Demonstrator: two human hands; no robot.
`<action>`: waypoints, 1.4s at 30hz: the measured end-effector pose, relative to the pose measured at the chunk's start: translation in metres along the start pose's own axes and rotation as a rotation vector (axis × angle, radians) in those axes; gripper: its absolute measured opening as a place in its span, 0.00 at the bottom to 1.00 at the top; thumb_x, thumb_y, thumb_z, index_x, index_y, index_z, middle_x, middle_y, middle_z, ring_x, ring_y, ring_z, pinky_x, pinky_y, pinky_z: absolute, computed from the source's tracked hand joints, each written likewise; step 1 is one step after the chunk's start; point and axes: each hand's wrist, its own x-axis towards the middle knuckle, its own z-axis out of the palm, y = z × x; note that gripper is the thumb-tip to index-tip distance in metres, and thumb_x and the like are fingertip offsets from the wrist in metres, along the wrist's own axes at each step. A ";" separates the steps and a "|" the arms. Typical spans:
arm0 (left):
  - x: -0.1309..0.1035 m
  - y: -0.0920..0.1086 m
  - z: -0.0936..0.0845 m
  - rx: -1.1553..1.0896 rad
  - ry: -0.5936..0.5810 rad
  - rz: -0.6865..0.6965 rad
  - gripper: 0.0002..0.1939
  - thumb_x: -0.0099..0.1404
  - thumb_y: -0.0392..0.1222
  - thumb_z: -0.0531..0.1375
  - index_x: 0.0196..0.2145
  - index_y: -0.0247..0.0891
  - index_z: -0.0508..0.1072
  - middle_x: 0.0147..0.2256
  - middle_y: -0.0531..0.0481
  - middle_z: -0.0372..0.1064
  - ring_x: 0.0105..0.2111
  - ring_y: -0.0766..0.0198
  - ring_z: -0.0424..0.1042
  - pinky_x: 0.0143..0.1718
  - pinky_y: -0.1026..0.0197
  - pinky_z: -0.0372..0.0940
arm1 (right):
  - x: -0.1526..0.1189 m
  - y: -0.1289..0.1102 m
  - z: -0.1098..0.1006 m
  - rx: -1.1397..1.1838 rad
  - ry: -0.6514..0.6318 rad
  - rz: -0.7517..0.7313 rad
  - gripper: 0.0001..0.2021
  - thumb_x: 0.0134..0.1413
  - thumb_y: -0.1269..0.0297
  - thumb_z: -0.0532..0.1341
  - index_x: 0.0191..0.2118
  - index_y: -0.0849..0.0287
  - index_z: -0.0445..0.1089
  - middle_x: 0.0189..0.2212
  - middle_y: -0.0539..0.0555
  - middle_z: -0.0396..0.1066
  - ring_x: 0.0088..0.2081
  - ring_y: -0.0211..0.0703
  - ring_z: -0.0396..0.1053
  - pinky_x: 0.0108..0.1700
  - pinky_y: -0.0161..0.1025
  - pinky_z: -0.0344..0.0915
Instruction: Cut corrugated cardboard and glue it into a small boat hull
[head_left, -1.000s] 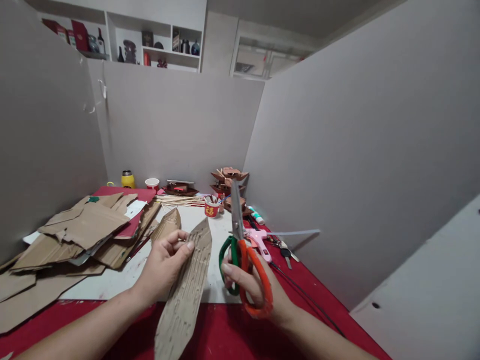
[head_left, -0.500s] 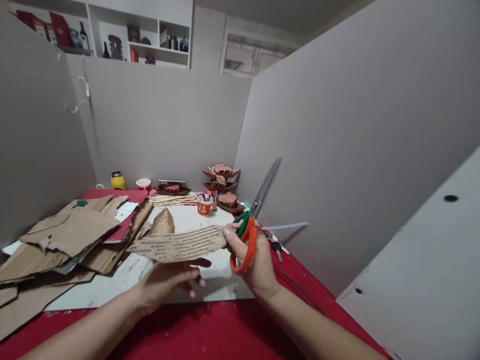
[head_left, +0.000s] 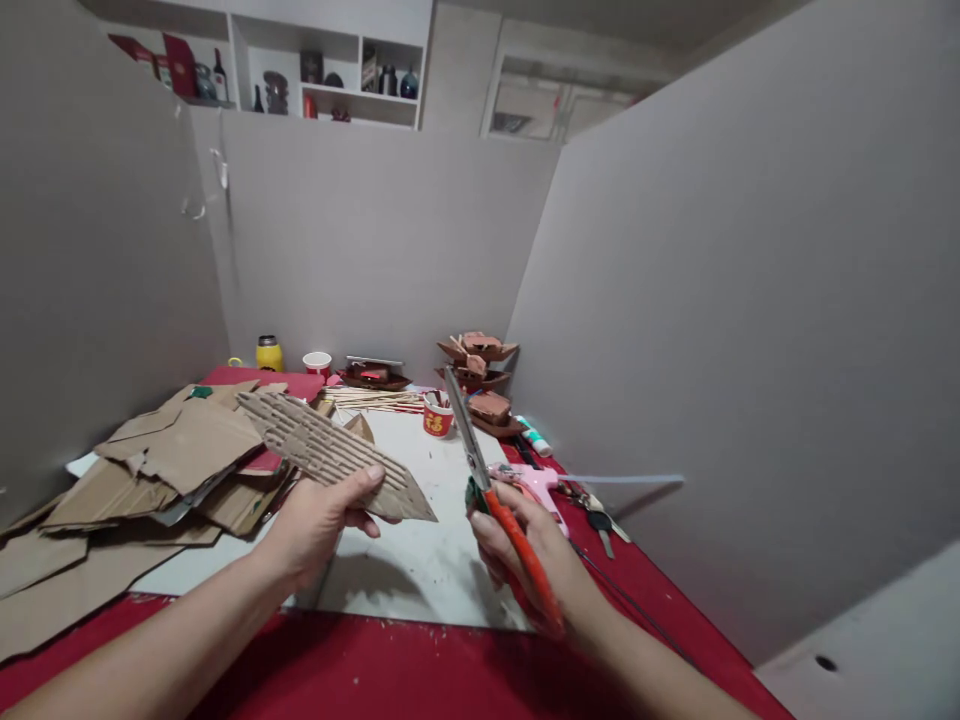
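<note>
A ridged strip of corrugated cardboard [head_left: 330, 445], pointed at its near end, is gripped between the thumb and fingers of my left hand [head_left: 322, 525]. My right hand [head_left: 525, 540] is wrapped around scissors [head_left: 469, 430] with orange and green handles. Their blades look closed and point up and away, apart from the cardboard. Behind the strip, mostly hidden by it, a small cardboard boat hull [head_left: 361, 428] lies on the white board [head_left: 405, 570].
Cardboard scraps [head_left: 180, 450] are heaped on the left. A pink glue gun [head_left: 532, 482] with a glue stick lies at right, near keys [head_left: 602, 525]. Brown model boats [head_left: 480, 375], thin sticks [head_left: 375, 398], a red cup [head_left: 437, 415] and a yellow jar [head_left: 268, 354] stand farther back.
The cardboard strip has passed from my right hand's fingertips into my left hand and is turned the other way. The scissors have tilted to the left. The view has shifted slightly left.
</note>
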 end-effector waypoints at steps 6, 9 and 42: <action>0.003 -0.001 -0.019 0.067 -0.005 -0.068 0.15 0.56 0.49 0.66 0.27 0.33 0.73 0.24 0.50 0.73 0.20 0.62 0.74 0.21 0.64 0.65 | 0.010 0.013 -0.014 -0.361 -0.184 -0.131 0.15 0.60 0.47 0.53 0.32 0.54 0.56 0.26 0.48 0.60 0.26 0.39 0.58 0.27 0.35 0.59; 0.003 -0.004 -0.026 0.140 0.015 -0.087 0.16 0.57 0.52 0.64 0.25 0.34 0.74 0.21 0.50 0.72 0.21 0.63 0.72 0.24 0.64 0.65 | 0.006 0.003 -0.012 -0.530 -0.282 -0.105 0.11 0.55 0.53 0.57 0.33 0.53 0.56 0.25 0.48 0.63 0.26 0.41 0.59 0.28 0.36 0.58; -0.015 0.007 -0.025 0.729 -0.105 -0.122 0.29 0.65 0.62 0.49 0.20 0.43 0.78 0.26 0.50 0.76 0.32 0.56 0.71 0.42 0.62 0.60 | -0.006 0.014 -0.008 -0.750 -0.222 -0.097 0.19 0.50 0.55 0.62 0.24 0.54 0.49 0.17 0.41 0.51 0.20 0.35 0.45 0.23 0.34 0.44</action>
